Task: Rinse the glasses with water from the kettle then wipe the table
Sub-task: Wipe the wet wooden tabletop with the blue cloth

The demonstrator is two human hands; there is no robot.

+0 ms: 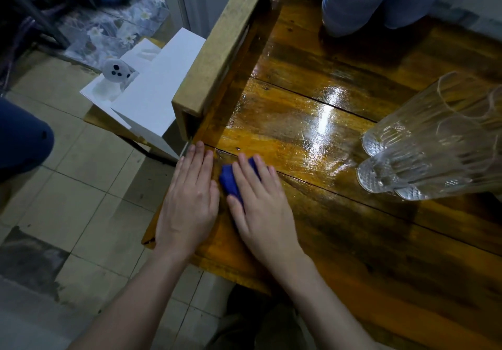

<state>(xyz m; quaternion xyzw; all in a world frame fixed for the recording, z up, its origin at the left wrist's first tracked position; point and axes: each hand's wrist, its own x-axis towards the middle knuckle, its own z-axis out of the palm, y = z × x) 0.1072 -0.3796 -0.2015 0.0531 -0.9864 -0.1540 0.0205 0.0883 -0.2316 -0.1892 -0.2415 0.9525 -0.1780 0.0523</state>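
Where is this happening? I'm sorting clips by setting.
Probably a home or small eatery: a varnished plank table wet with water, drinking glasses on it, and a tiled floor.

— What's carrying it all?
— A wooden plank table (339, 241), varnished amber-brown, wet and shining near the middle.
— And lying on it?
— Clear ribbed glasses (423, 156) at the right, a blue cloth (229, 180) near the left edge pressed under the right hand (260, 205), and the left hand (190, 200) laid flat just beside it, both palms down on the boards
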